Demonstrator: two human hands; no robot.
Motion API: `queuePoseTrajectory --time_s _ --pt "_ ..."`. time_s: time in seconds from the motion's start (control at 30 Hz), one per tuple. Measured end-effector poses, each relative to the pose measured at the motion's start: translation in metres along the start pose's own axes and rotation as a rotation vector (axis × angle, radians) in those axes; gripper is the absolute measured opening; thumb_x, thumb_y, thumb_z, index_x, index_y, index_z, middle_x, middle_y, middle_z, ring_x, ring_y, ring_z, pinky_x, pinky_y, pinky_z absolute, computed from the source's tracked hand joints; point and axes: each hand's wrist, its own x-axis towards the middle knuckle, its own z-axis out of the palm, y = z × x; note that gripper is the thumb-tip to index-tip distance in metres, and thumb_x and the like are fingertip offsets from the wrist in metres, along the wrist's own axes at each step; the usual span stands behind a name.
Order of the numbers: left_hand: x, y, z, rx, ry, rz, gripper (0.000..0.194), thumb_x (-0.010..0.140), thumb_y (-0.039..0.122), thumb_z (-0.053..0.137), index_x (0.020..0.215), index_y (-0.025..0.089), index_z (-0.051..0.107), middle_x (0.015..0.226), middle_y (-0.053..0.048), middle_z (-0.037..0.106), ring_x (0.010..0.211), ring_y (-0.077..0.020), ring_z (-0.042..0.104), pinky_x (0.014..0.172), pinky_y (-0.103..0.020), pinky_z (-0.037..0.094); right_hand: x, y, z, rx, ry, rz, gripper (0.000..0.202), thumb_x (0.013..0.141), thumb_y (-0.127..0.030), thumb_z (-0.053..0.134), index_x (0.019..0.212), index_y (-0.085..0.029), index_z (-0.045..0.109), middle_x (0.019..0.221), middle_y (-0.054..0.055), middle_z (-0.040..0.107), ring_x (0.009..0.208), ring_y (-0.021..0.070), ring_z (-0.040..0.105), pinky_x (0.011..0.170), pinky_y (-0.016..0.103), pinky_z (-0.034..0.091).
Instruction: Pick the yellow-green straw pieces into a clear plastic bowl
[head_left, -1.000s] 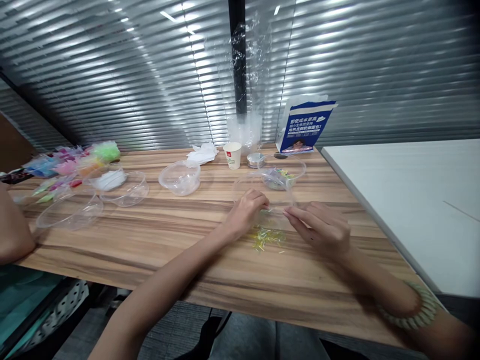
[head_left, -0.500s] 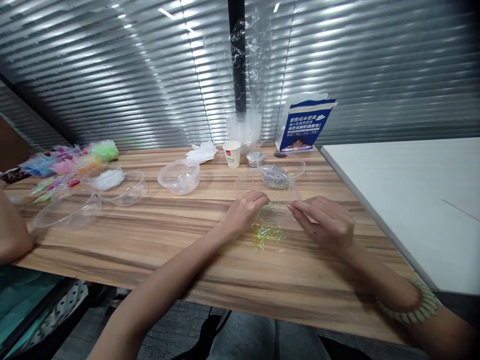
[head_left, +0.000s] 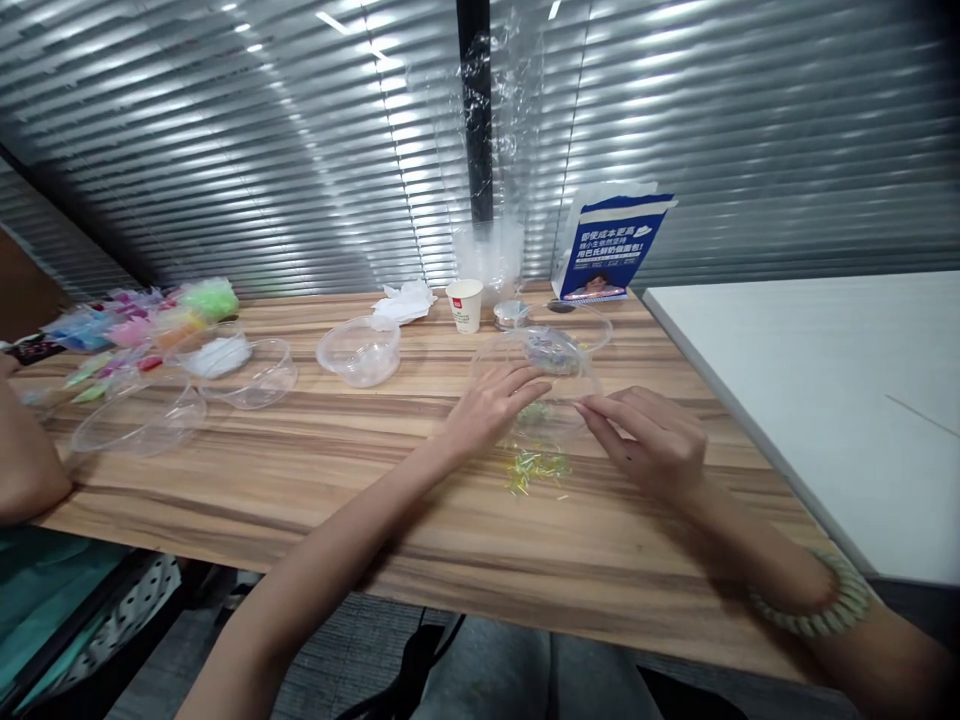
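I get cool light, white glints streaking the grey slatted blinds. A soft shadow lies on the brown wood-grained table beneath the bare right forearm. I barely make out the clear round plastic bowl; my wide lens stretches the margins, the upper right corner dark.

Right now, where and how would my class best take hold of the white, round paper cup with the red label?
Grip the white, round paper cup with the red label around mid-wall, probably from the near side, squeezing opposite sides lightly. It stands upright and widens toward the rim; nothing blocks its front. The round silvery container close on its right makes that side tighter.
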Motion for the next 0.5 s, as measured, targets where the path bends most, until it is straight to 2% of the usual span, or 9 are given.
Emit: queuePoseTrajectory --time_s 0.1,0.17,0.27,0.37,0.5 --pt "-0.009 0.004 -0.015 -0.069 0.098 0.032 0.021 0.089 0.010 0.048 0.107 0.016 0.055 0.100 -0.007 0.064 0.092 -0.0154 0.059 0.079 -0.029 0.049 -0.001 0.003 0.000 -0.012 0.018 0.022 0.007 0.082 -0.011 0.061 0.086 -0.017 0.060 0.062 0.000 0.063 0.055 0.0112 0.057 0.055 0.023 0.044" --pt "-0.024 0.008 -0.024 -0.120 0.103 -0.005 0.015 0.088 0.012 0.051 0.101 0.016 0.056 0.089 -0.005 0.064 0.080 -0.0132 0.058 0.070 -0.025 0.048 -0.001 0.005 0.000 -0.022 0.032 0.033 0.007 0.081 -0.011 0.062 0.086 -0.017 0.060 0.063 0.000 0.063 0.056 0.0113 0.057 0.055 0.023 0.044" --pt "-0.045 0.010 -0.030 -0.176 -0.041 -0.108 0.012 0.089 0.009 0.044 0.091 0.014 0.055 0.079 -0.004 0.061 0.072 -0.0132 0.054 0.065 -0.025 0.045 -0.001 0.007 0.000 -0.051 0.039 0.040 0.007 0.080 -0.011 0.063 0.084 -0.017 0.061 0.062 0.000 0.064 0.056 0.0119 0.058 0.055 0.023 0.044" --pt "-0.053 0.012 -0.028 -0.165 -0.199 -0.177 0.020 0.087 0.005 0.037 0.087 0.014 0.056 0.082 -0.006 0.060 0.076 -0.0153 0.052 0.069 -0.028 0.044 0.000 0.009 -0.001 -0.085 0.049 0.057 0.006 0.081 -0.012 0.062 0.082 -0.018 0.061 0.061 0.000 0.064 0.055 0.0124 0.059 0.054 0.024 0.044" --pt "-0.049 0.015 -0.020 -0.134 -0.258 -0.267 0.019 0.089 0.010 0.041 0.088 0.016 0.059 0.090 -0.007 0.059 0.083 -0.0170 0.051 0.075 -0.030 0.043 0.003 0.008 -0.003 -0.131 0.051 0.094 0.006 0.083 -0.014 0.060 0.080 -0.018 0.061 0.060 0.000 0.064 0.054 0.0122 0.059 0.052 0.024 0.042"
